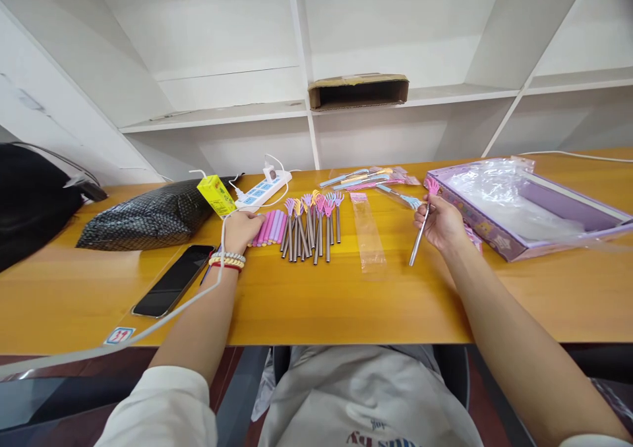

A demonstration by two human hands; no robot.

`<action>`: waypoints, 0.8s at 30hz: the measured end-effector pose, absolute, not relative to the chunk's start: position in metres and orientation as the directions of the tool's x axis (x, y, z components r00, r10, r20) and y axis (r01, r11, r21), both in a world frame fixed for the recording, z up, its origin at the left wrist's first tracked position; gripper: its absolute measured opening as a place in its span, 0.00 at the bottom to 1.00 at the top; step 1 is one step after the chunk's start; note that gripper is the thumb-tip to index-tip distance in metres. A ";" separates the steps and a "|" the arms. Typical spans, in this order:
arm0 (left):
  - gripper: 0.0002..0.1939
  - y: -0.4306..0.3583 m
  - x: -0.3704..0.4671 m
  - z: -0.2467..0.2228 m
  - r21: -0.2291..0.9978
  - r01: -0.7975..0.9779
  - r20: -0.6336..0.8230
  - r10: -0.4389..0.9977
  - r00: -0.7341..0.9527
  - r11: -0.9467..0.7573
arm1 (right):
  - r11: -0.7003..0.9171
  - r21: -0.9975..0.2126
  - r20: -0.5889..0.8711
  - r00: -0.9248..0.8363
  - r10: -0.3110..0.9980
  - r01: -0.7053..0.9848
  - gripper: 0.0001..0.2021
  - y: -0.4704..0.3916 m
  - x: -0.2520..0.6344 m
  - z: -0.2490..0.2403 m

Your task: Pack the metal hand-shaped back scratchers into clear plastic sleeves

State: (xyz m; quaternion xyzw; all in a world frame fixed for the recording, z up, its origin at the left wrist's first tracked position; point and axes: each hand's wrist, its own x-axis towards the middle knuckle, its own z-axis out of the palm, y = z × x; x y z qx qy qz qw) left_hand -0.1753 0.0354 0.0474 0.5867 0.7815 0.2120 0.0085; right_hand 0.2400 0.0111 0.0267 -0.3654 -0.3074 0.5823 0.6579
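Note:
My right hand [442, 221] grips a metal rod with a pink hand-shaped head [421, 233], its bare end pointing down toward the table. At the left end of a row of pink and purple tubes [271, 227] is my left hand [241, 229], fingers pressed together at the tubes; what they hold is hidden. Beside the tubes lies a bunch of metal rods with purple, pink and yellow hand-shaped heads [312, 226]. A clear plastic sleeve with a pink top [368, 236] lies flat between the rods and my right hand. Behind it are bagged pieces with blue and yellow handles [366, 178].
On the left are a black wrapped parcel [148, 216], a phone [173, 281], a yellow drink carton [216, 195] and a power strip [264, 190]. A purple box [509, 246] with clear plastic stands right. A white cable crosses my left forearm. Shelves hold a cardboard box [359, 92].

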 end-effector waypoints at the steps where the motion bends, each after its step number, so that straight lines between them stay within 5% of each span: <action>1: 0.18 0.035 -0.175 0.048 0.341 0.916 0.241 0.922 -0.304 0.213 | 0.056 -0.838 -0.020 0.132 0.991 -0.543 0.09 0.011 0.240 0.026; 10: 0.18 0.036 -0.185 0.061 0.321 0.929 0.280 0.919 -0.278 0.184 | 0.029 -0.843 -0.055 0.139 0.989 -0.537 0.08 0.009 0.239 0.024; 20: 0.25 0.041 -0.204 0.101 -0.060 0.934 0.463 0.839 -0.287 0.352 | -0.006 -0.834 -0.084 0.116 0.990 -0.551 0.08 -0.002 0.235 0.028; 24: 0.25 0.049 -0.223 0.123 -0.111 0.929 0.548 0.802 -0.240 0.354 | -0.030 -0.830 -0.102 0.100 0.990 -0.558 0.10 -0.005 0.234 0.031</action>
